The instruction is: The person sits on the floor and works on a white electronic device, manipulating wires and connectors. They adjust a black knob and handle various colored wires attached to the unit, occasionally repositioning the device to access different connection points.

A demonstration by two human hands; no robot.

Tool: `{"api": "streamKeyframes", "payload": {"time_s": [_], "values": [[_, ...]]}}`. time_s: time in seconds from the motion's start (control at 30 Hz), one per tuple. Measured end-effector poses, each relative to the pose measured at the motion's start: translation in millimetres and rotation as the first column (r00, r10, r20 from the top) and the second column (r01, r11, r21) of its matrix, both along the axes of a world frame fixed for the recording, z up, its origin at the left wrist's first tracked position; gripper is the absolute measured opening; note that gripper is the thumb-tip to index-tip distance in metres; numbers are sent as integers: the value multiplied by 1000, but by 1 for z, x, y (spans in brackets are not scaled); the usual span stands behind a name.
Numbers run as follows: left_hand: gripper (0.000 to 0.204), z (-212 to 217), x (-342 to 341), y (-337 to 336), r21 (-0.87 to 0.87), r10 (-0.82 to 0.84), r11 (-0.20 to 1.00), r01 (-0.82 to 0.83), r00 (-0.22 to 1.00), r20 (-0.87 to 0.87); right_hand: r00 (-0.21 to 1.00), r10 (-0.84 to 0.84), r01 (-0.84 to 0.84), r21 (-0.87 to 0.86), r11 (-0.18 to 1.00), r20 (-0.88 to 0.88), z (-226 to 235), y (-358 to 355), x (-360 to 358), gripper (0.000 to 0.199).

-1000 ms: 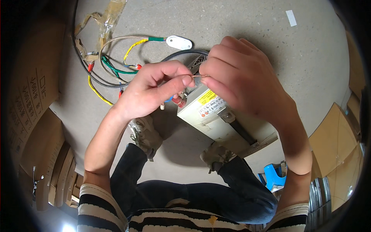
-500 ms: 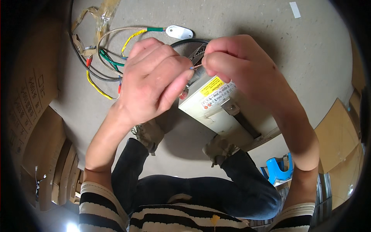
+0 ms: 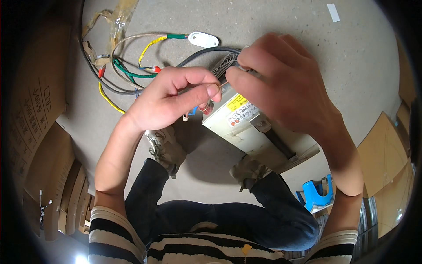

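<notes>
At the centre of the frame the left hand (image 3: 169,99) pinches a thin wire end (image 3: 216,84) between thumb and forefinger, fingers narrow around it. The right hand (image 3: 281,86) closes its fingers on something small at the top edge of the cream metal box (image 3: 246,127), which sits on the concrete floor (image 3: 281,26); what it grips is hidden. The wire could slip from so light a pinch. The loose coloured leads (image 3: 132,72) at upper left could snag or touch each other near the blue and red terminals (image 3: 195,112).
</notes>
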State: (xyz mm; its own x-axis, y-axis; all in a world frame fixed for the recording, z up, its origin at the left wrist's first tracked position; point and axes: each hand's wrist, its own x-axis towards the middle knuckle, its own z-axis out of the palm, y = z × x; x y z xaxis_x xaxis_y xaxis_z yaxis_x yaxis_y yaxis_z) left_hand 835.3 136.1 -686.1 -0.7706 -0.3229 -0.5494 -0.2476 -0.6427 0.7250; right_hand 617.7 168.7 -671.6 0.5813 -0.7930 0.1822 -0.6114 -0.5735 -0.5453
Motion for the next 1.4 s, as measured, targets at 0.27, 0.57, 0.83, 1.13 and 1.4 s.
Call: {"api": "streamKeyframes", "payload": {"time_s": [0.27, 0.57, 0.83, 1.13, 1.4], "values": [[9, -6, 2, -5, -663, -174, 737, 128, 985, -2, 956, -124, 48, 273, 961, 268, -8, 8, 6, 7], [7, -5, -7, 11, -876, 12, 480, 38, 999, 49, 863, -494, 26, 967, 253, 106, 4, 1, 0, 7], [9, 3, -30, 22, -192, 366, 923, -334, 916, 164, 842, -463, 153, 701, 696, 276, -17, 4, -16, 11], [9, -20, -53, 26, -351, 472, 858, -376, 847, 246, 856, -500, 264, 725, 636, 126, -37, -6, -32, 13], [11, -38, -65, 24, -544, 463, 809, -223, 813, 355, 910, -414, 268, 754, 600, 6, -58, -13, -39, 14]]}}
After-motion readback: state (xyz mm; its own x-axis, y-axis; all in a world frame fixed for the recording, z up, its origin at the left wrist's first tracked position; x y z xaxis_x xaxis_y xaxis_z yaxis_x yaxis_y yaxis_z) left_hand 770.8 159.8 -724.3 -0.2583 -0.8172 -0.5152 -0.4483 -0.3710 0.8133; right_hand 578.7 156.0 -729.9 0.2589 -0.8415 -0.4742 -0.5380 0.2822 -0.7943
